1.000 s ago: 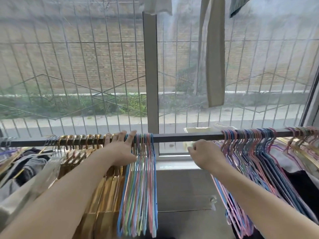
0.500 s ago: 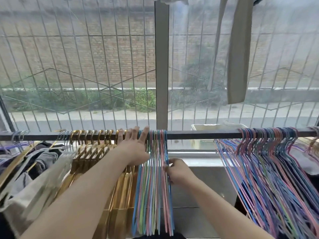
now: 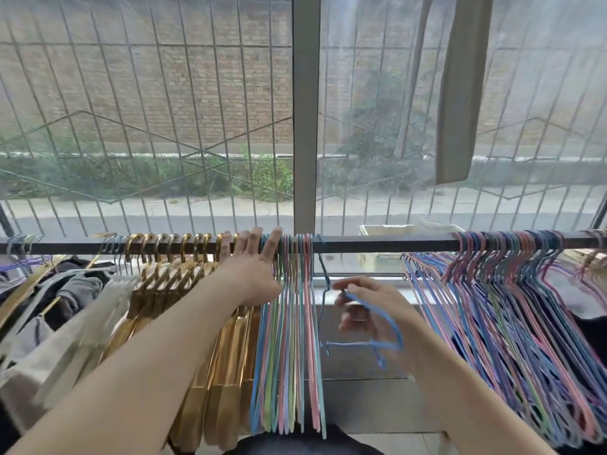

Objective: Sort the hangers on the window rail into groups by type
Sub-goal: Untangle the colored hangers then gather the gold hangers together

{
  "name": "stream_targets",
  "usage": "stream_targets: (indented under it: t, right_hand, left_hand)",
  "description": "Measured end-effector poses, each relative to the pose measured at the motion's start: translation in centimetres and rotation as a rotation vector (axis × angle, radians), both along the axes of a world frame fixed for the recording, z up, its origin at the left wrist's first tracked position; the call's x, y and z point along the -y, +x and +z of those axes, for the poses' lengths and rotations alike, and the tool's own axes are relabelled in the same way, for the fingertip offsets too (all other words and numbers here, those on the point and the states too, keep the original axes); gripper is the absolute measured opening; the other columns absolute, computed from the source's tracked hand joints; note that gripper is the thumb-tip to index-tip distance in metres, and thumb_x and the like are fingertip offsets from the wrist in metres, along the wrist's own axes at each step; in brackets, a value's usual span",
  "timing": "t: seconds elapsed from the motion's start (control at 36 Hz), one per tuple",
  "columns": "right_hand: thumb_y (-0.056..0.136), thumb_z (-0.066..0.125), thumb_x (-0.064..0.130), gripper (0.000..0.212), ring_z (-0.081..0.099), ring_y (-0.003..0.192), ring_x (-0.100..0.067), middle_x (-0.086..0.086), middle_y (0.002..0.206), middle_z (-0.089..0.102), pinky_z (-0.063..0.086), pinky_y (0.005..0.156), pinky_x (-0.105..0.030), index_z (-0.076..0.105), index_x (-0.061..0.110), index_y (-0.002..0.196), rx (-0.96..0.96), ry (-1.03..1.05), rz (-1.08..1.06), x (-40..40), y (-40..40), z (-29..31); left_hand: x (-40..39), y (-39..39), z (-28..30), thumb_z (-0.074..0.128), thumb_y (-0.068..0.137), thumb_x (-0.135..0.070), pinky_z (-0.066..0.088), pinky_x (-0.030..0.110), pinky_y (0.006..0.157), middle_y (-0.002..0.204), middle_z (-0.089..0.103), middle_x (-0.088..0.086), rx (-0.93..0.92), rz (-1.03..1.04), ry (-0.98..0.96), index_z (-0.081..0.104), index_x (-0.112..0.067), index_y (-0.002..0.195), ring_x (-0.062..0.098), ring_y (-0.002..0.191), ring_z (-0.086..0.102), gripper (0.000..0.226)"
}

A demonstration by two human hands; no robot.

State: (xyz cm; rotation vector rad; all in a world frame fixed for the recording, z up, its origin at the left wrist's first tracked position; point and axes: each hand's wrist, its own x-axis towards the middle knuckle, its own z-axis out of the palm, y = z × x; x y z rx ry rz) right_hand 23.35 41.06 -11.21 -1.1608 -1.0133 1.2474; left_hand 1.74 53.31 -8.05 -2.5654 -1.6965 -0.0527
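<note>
A dark rail [image 3: 377, 246] runs across the window. Gold hangers [image 3: 184, 277] hang left of centre, and a tight bunch of pastel wire hangers [image 3: 289, 339] hangs beside them. My left hand [image 3: 254, 270] lies flat with straight fingers against the left side of that bunch, fingertips at the rail. My right hand [image 3: 368, 310] holds a blue wire hanger [image 3: 371, 326] whose hook is on the rail just right of the bunch; it is turned sideways. A large spread of pastel wire hangers [image 3: 499, 307] hangs at the right.
Clothes on hangers [image 3: 59, 307] crowd the far left of the rail. A few gold hangers [image 3: 591, 257] sit at the far right end. A beige cloth [image 3: 460, 93] hangs outside the barred window. A pale tub [image 3: 387, 231] stands on the sill behind the rail.
My right hand has moved from the right-hand spread to the bunch at centre, and now holds a blue hanger hooked there. My left hand has stayed against the bunch.
</note>
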Motion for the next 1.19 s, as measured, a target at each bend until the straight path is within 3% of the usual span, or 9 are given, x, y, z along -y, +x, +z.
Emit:
stream_targets:
  t: [0.11, 0.22, 0.42, 0.75, 0.83, 0.89, 0.97, 1.03, 1.19]
  right_hand:
    - [0.097, 0.045, -0.014, 0.032, 0.067, 0.064, -0.024, -0.016, 0.097, 0.074, 0.060, 0.065, -0.035, 0.067, 0.002, 0.115, 0.054, 0.180, -0.003, 0.2, 1.3, 0.8]
    - [0.100, 0.058, 0.001, 0.019, 0.066, 0.068, -0.024, -0.015, 0.097, 0.072, 0.060, 0.069, -0.035, 0.067, 0.004, 0.116, 0.145, 0.300, -0.093, 0.0, 1.6, 2.1]
    - [0.104, 0.058, 0.022, 0.018, 0.065, 0.059, -0.018, -0.013, 0.098, 0.069, 0.060, 0.065, -0.035, 0.067, 0.007, 0.109, 0.109, 0.120, -0.201, -3.4, 2.2, 2.7]
    - [0.100, 0.062, 0.009, 0.012, 0.067, 0.066, -0.018, -0.008, 0.092, 0.068, 0.060, 0.064, -0.030, 0.065, 0.006, 0.111, -0.121, -0.048, -0.170, 1.6, 5.0, -3.9]
    - [0.097, 0.064, 0.010, 0.013, 0.068, 0.068, -0.017, -0.008, 0.096, 0.070, 0.060, 0.067, -0.029, 0.067, 0.007, 0.109, -0.143, -0.068, -0.121, 4.2, 5.5, -5.3]
    - [0.092, 0.065, 0.010, 0.017, 0.068, 0.068, -0.018, -0.010, 0.095, 0.070, 0.060, 0.066, -0.029, 0.068, 0.007, 0.109, -0.200, -0.075, -0.078, 5.9, 6.0, -6.1]
    - [0.092, 0.062, 0.012, 0.024, 0.066, 0.071, -0.020, -0.012, 0.092, 0.069, 0.059, 0.066, -0.030, 0.064, 0.002, 0.114, -0.224, -0.075, -0.006, 8.0, 6.6, -6.4]
    - [0.095, 0.062, 0.014, 0.033, 0.064, 0.082, -0.027, -0.015, 0.099, 0.068, 0.059, 0.071, -0.033, 0.061, -0.004, 0.123, -0.189, -0.077, 0.046, 9.0, 6.9, -6.3]
    - [0.100, 0.059, 0.019, 0.028, 0.066, 0.077, -0.020, -0.010, 0.104, 0.069, 0.054, 0.058, -0.030, 0.065, 0.004, 0.122, -0.062, -0.190, 0.102, 13.2, 8.1, -7.8]
  left_hand:
    - [0.1, 0.1, 0.0, 0.053, 0.093, -0.052, -0.022, 0.060, 0.120, 0.165, -0.032, 0.004, 0.002, -0.002, 0.000, -0.042, -0.035, 0.148, 0.032, 0.151, -0.033, 0.111]
    - [0.3, 0.2, 0.2, 0.053, 0.093, -0.049, -0.024, 0.059, 0.119, 0.166, -0.028, 0.006, 0.007, -0.007, 0.009, -0.039, -0.034, 0.150, 0.032, 0.153, -0.030, 0.110]
    - [0.5, 0.2, 0.4, 0.052, 0.094, -0.050, -0.026, 0.058, 0.118, 0.167, -0.029, 0.008, -0.011, 0.011, 0.014, -0.038, -0.033, 0.151, 0.032, 0.153, -0.030, 0.108]
    - [1.4, 1.1, 2.4, 0.054, 0.094, -0.032, -0.018, 0.055, 0.123, 0.171, -0.018, 0.007, 0.041, 0.097, 0.014, -0.016, -0.034, 0.162, 0.030, 0.155, -0.024, 0.098]
    - [4.5, 2.7, 2.9, 0.052, 0.098, -0.029, -0.010, 0.051, 0.127, 0.173, -0.009, 0.008, 0.230, 0.080, 0.044, -0.001, -0.030, 0.165, 0.030, 0.158, -0.016, 0.086]
    - [8.3, 4.8, 2.4, 0.055, 0.100, -0.029, 0.011, 0.041, 0.128, 0.171, 0.016, 0.008, 0.535, -0.053, 0.023, 0.021, -0.025, 0.163, 0.024, 0.157, 0.013, 0.072]
    - [15.7, 8.1, -1.0, 0.058, 0.101, -0.020, 0.048, 0.030, 0.106, 0.141, 0.061, -0.004, 1.056, -0.304, -0.114, 0.056, -0.024, 0.143, 0.006, 0.124, 0.057, 0.042]
    - [19.3, 10.1, -5.0, 0.058, 0.097, -0.015, 0.056, 0.030, 0.091, 0.113, 0.071, -0.012, 1.208, -0.362, -0.105, 0.067, -0.022, 0.121, 0.004, 0.105, 0.068, 0.027]
    - [22.9, 12.2, -20.0, 0.062, 0.091, 0.000, 0.050, 0.034, 0.075, 0.079, 0.063, -0.009, 1.339, 0.172, -0.343, 0.058, -0.022, 0.088, 0.006, 0.073, 0.057, 0.023]
